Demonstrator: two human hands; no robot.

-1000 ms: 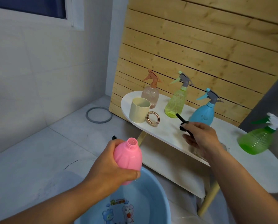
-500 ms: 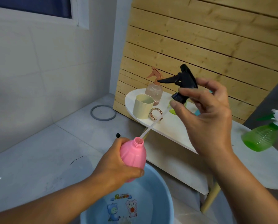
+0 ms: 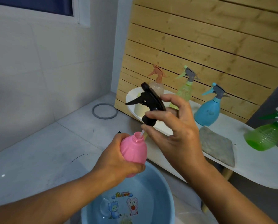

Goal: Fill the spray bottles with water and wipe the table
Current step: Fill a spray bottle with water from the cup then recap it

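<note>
My left hand (image 3: 117, 160) grips a pink bottle (image 3: 132, 151) with its neck open, above a blue basin (image 3: 160, 196) of water. Just above the neck, my right hand (image 3: 173, 126) pinches a black spray head (image 3: 148, 104), and its clear tube dips into the bottle's mouth. On the white oval table (image 3: 251, 165) stand a peach spray bottle (image 3: 157, 81), a yellow-green one (image 3: 185, 89), a blue one (image 3: 207, 110) and a green one (image 3: 265, 136). A grey cloth (image 3: 215, 146) lies on the table near my right wrist.
A cream cup (image 3: 139, 109) stands on the table's left end, mostly hidden by the spray head. Behind the table rises a wooden slat panel (image 3: 199, 46). A grey ring (image 3: 104, 110) lies on the tiled floor by the white wall.
My right hand picked the black spray head up off the table and has brought it down toward the pink bottle. The tube has gone deeper into the neck.
</note>
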